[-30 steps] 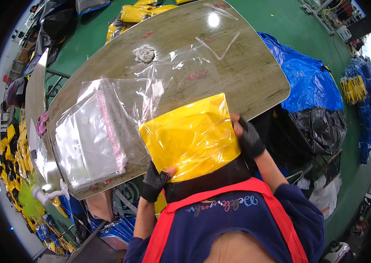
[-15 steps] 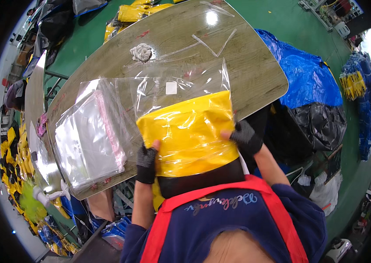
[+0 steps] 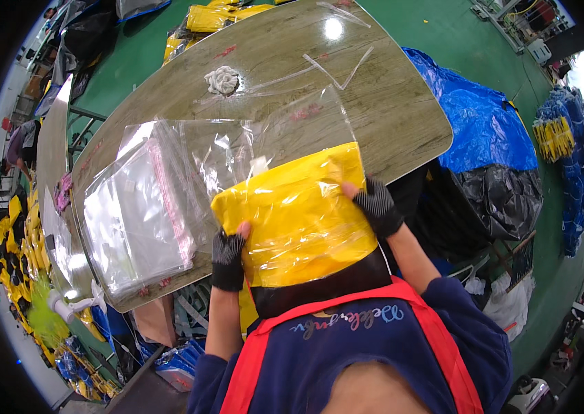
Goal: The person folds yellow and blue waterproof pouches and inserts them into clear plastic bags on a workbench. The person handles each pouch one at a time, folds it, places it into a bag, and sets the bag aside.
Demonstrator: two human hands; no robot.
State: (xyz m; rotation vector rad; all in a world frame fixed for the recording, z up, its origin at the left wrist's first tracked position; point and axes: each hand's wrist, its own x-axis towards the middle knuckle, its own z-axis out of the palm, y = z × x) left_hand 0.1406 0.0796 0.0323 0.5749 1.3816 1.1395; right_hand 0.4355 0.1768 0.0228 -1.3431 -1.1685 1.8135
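A folded yellow-and-black sheet-like item (image 3: pixel 299 231) in a clear plastic bag lies against my front at the table's near edge, yellow part up and black part toward me. My left hand (image 3: pixel 229 258) grips its left edge, thumb on top. My right hand (image 3: pixel 376 207) has hold of the right edge, also thumb on top. Both wear dark fingerless gloves; the fingers underneath are hidden. The bag's loose clear end (image 3: pixel 305 124) stretches past the yellow part onto the table, with a small white label (image 3: pixel 259 165) by the fold.
Clear plastic bags (image 3: pixel 133 221) lie stacked on the table (image 3: pixel 402 117) at left. A crumpled whitish wad (image 3: pixel 222 81) and clear strips sit farther back. Blue-and-black sheeting (image 3: pixel 485 124) stands beyond the right edge. Packed yellow items (image 3: pixel 226 19) lie on the floor behind.
My right hand has moved slightly up along the item's edge. The item tilts a little, and the loose clear end has crumpled, its label shifting down and left.
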